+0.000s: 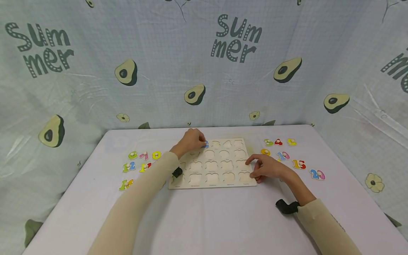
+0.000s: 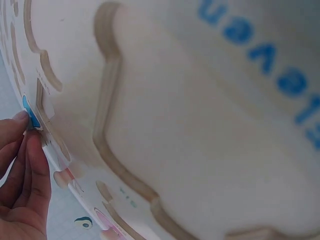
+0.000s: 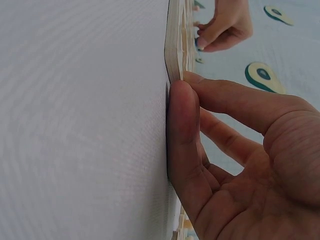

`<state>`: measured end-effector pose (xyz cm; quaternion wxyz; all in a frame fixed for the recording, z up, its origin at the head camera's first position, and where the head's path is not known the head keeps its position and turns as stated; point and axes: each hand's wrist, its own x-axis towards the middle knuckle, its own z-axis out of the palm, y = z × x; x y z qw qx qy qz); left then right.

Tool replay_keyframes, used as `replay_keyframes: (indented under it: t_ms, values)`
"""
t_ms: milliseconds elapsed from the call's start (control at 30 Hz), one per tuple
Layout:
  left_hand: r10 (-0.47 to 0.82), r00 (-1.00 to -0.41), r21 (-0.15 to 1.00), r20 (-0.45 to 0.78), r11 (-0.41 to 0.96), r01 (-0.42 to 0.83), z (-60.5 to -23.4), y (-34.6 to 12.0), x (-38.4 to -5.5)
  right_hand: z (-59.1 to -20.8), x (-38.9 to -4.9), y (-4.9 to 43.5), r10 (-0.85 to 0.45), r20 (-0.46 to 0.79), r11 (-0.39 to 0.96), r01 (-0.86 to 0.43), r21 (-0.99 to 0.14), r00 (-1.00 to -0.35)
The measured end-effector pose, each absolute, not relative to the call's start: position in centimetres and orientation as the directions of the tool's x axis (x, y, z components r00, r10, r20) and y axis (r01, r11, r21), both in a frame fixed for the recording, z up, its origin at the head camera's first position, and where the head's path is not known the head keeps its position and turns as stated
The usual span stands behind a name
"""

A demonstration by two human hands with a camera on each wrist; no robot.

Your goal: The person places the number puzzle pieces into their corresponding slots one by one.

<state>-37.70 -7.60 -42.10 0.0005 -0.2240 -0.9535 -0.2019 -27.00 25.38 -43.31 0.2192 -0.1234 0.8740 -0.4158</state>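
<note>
Pinching pale-edged blue pc (image 1: 206,144) w/ L hand (image 1: 190,140).

From here I'm seeing the left arm (image 1: 137,202) slanting far forward, sleeved almost to the wrist; the left hand (image 1: 190,139) is pinching with its fingertips (image 2: 21,116), knuckles facing up; the right arm (image 1: 326,225) is angling inward, its bare wrist (image 1: 301,187) showing; the right hand (image 1: 267,166) is sitting nearer the body, also pinching, one finger spreading apart.
</note>
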Motion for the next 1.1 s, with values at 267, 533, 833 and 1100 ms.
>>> replay_keyframes:
  t_ms: [267,533,833,1100]
  values:
    - [0.442,-0.892,0.392,0.098,0.807,0.443,-41.93,-7.66,-37.69,-43.21,-27.0,25.43,-0.399,-0.278,0.62,-0.033,-0.784,-0.874]
    - [0.423,-0.903,0.382,0.078,0.824,0.419,-42.14,-7.44,-37.62,-43.36,-27.02,25.41,-0.403,-0.278,0.612,-0.031,-0.79,-0.872]
    - [0.406,-0.912,0.366,0.06,0.841,0.398,-42.46,-7.2,-37.75,-43.54,-27.04,25.45,-0.402,-0.276,0.615,-0.035,-0.787,-0.873]
    - [0.401,-0.915,0.37,0.048,0.844,0.389,-42.54,-7.13,-37.83,-43.5,-26.99,25.48,-0.401,-0.274,0.615,-0.035,-0.788,-0.874]
